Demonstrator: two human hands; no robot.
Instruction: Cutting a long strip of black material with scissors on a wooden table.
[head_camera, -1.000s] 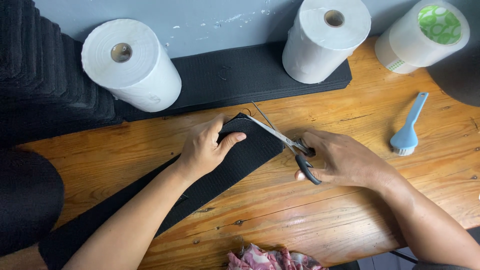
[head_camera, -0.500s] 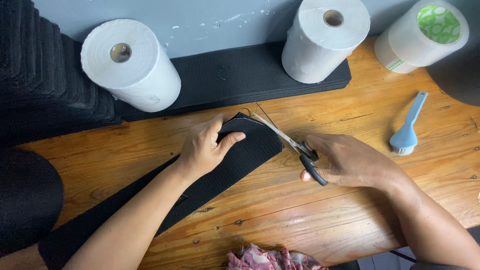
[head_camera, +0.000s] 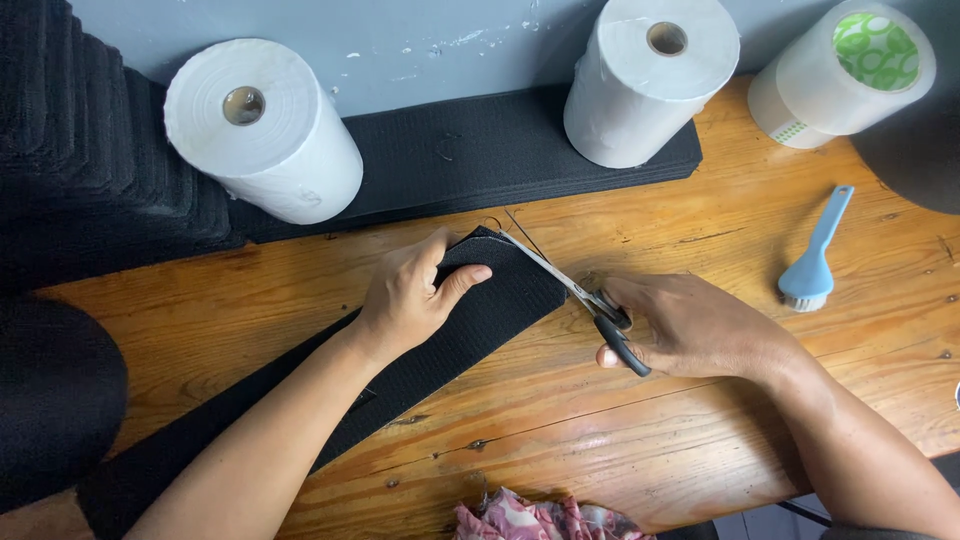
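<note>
**Scissors at the end of a black strap, much of the scene cut off**

At the centre of the frame the left hand (head_camera: 415, 295) lies on the end of a black strap (head_camera: 470, 330), palm down, thumb stretched along its top and fingers curled over the far edge; the fingertips are hidden behind the strap end. The strap runs diagonally across the wooden worktop (head_camera: 620, 440) toward the lower left, where it passes under the forearm and leaves the frame, so its full length cannot be seen.

Just right of centre the right hand (head_camera: 690, 325) is closed around the dark handles of a pair of scissors (head_camera: 575, 290). The thin blades point up-left and meet the strap's end edge; whether they are parted or together is hard to make out, and the finger loops are mostly covered by the fingers.

Along the top stand two white paper rolls (head_camera: 265, 130) and (head_camera: 650, 80), and a tape roll (head_camera: 850, 75) at the upper right, all cropped by the frame edge. Between them lies a flat stack of black material (head_camera: 480, 150). A taller black pile (head_camera: 80, 160) fills the upper left, its detail lost in shadow. A light blue brush (head_camera: 815, 255) lies at the right. A pink patterned cloth (head_camera: 540, 520) is cut off by the bottom edge.
</note>
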